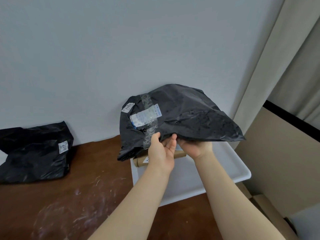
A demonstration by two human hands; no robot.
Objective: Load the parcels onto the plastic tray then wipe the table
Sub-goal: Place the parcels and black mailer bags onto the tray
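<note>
Loading looks partly done to us: a brown paper parcel (178,155) already lies in the white plastic tray (242,172) at right centre, while a black parcel (34,153) waits on the table (78,196) at the left edge, and the pale smears at lower centre show wiping is not begun. We hold the large black parcel (181,115) above the tray's far end; our left hand (161,151) pinches its near edge, our right hand (195,146) grips from beneath, both forearms reaching forward
</note>
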